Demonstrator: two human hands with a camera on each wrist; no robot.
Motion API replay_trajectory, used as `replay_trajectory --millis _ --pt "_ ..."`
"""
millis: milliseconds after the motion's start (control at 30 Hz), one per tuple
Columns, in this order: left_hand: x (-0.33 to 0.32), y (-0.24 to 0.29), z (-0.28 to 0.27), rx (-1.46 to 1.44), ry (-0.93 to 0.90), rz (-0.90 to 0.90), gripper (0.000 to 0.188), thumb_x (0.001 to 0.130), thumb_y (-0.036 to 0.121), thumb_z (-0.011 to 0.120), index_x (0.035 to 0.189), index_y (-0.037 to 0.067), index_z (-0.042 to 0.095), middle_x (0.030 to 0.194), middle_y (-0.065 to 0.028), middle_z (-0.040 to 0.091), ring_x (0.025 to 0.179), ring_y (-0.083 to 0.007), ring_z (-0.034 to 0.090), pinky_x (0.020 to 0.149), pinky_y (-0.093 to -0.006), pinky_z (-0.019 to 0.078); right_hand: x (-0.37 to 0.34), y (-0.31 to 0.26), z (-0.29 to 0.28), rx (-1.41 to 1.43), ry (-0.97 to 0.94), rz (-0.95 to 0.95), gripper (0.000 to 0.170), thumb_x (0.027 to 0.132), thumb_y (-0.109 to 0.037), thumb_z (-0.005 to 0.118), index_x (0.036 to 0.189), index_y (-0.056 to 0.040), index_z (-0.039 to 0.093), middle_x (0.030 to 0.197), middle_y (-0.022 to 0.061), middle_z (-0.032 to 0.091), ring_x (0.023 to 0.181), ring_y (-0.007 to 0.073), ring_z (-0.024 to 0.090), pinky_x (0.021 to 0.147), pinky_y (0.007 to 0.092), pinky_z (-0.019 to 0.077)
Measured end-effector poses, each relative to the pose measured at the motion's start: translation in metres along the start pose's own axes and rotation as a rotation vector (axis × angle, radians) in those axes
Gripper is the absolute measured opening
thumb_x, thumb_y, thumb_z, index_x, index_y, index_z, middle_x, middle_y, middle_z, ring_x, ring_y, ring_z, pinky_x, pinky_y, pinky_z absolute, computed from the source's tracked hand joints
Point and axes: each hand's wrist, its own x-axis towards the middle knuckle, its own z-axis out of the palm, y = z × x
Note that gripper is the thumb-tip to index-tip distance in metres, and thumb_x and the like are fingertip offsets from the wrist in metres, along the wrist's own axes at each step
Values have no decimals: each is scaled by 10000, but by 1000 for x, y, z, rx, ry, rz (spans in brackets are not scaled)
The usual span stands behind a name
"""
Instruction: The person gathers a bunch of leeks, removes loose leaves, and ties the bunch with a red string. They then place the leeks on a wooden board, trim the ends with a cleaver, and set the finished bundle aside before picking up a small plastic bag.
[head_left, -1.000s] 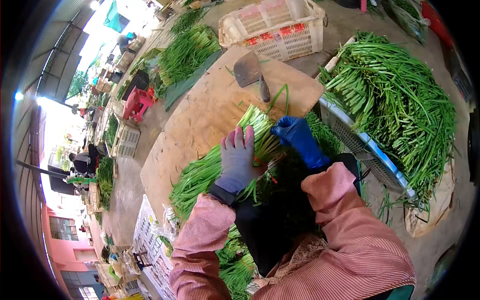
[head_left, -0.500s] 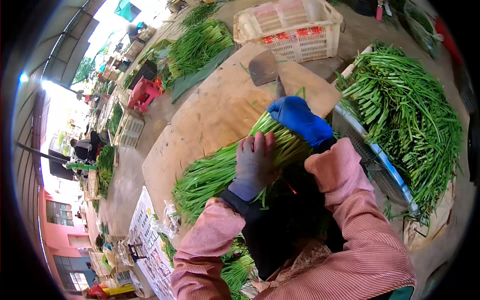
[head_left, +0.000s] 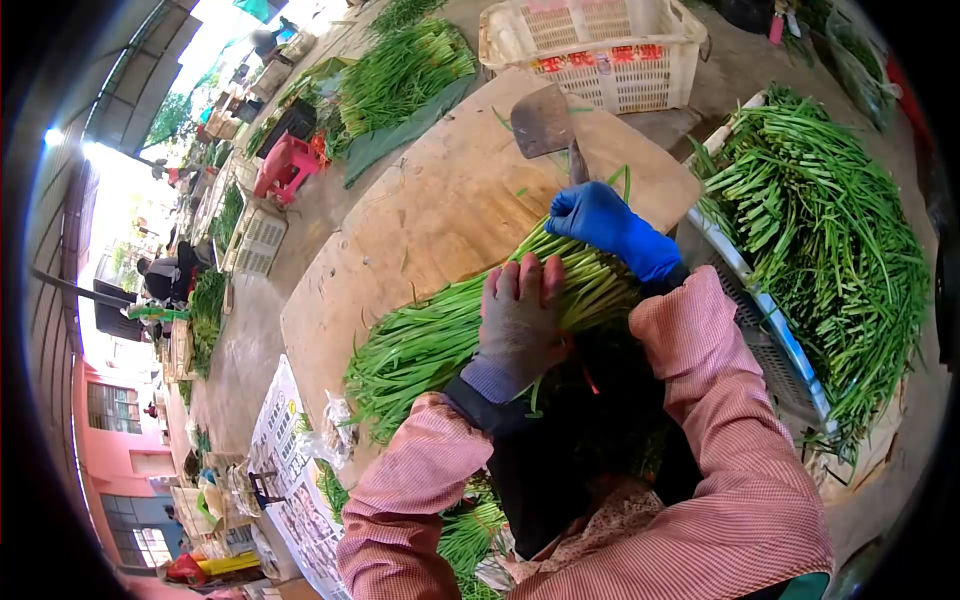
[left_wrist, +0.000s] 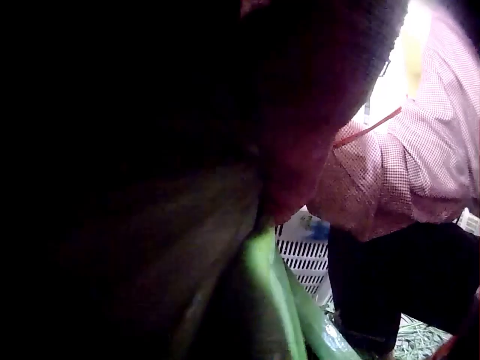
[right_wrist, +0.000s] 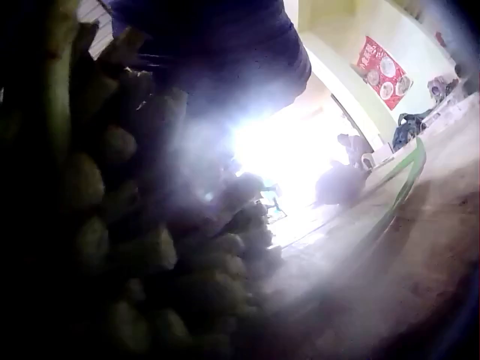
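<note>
A thick bundle of green stalks lies along the near edge of a wooden board, its pale ends toward the right. The left hand, in a grey glove with pinkish fingers, grips the bundle near those ends, fingers across the top and thumb on the near side. At the bundle's far edge, the blue-gloved right hand has its fingers curled, the tips pinching at stalks. Cut stalk ends fill the left of the right wrist view. The left wrist view is mostly dark, with a green stalk low down.
A broad-bladed knife lies on the board just beyond the right hand. To the right stands a crate heaped with greens. Behind the board is a white crate; a printed sheet lies at the left.
The right hand has gone from beside the pale stalk ends to the bundle's far edge, near the knife handle. The left hand and bundle have shifted right in the view, which has itself moved.
</note>
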Motion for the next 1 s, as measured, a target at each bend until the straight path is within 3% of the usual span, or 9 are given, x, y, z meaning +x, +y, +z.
replay_trajectory --millis 433,567,633,733,800,900,1000 --pt "-1 -4 -2 -44 -12 -17 1107 556 465 769 1402 16 214 1327 -241 302 1192 -409 336 1014 -541 251 2 6 4 76 -68 15 182 748 -255 645 786 -80 678 725 146 644 674 283 640 659 365 490" --pt "-2 -7 -2 -1 45 -24 1136 528 497 773 1394 7 224 1305 -242 328 1194 -404 336 1013 -541 245 3 12 12 68 62 10 185 756 -252 640 817 -83 686 724 154 639 673 299 634 662 368 490" --pt "-1 -10 -3 19 36 -124 1156 500 524 775 1379 -5 242 1281 -240 350 1194 -398 340 1003 -538 249 2 12 13 79 97 6 185 761 -254 637 821 -86 688 725 161 635 677 307 631 664 371 489" --pt "1 -19 4 -75 77 -97 1154 495 533 775 1368 -11 251 1261 -234 368 1181 -396 353 986 -530 264 -3 2 6 82 192 -91 151 810 -189 610 881 -79 687 738 139 654 630 253 633 612 334 489" --pt "2 -25 7 -110 98 -95 1140 511 534 771 1365 -13 251 1253 -228 372 1159 -397 372 975 -518 279 -22 -10 -16 377 313 8 181 859 -105 564 1003 -66 668 790 85 676 600 158 611 562 276 483" --pt "4 -26 2 -104 31 -98 1118 532 521 773 1365 -7 247 1258 -231 373 1154 -400 384 972 -505 298 -71 -35 -55 447 240 120 269 867 -51 548 1124 -67 627 827 34 673 609 93 578 546 234 480" --pt "5 -25 1 -103 22 -108 1123 535 513 777 1369 -7 235 1278 -236 369 1168 -407 379 982 -507 297 -129 -57 -40 393 104 169 313 855 -41 564 1162 -81 612 813 25 669 619 97 584 569 249 492"
